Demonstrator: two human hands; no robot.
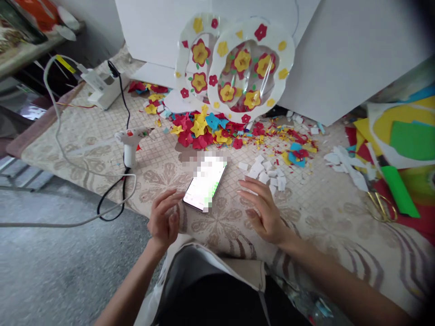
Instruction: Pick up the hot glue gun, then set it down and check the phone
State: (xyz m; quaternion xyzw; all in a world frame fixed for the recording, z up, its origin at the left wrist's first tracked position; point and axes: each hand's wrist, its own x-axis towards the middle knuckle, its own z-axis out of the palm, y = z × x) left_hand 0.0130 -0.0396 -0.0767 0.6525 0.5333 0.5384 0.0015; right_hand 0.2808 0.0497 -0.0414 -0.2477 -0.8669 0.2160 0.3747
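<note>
A phone [205, 184] with a lit screen is seen lying flat on the patterned mat [326, 226], between the two hands. The left hand [163, 220] is loosely curled and holds nothing, its fingertips just at the phone's near corner; the right hand [263, 209] is spread open and empty, just right of the phone. Small white paper pieces [267, 174] are found just beyond the right hand, and a glue gun [131, 142] is placed well beyond the left hand, to its left.
</note>
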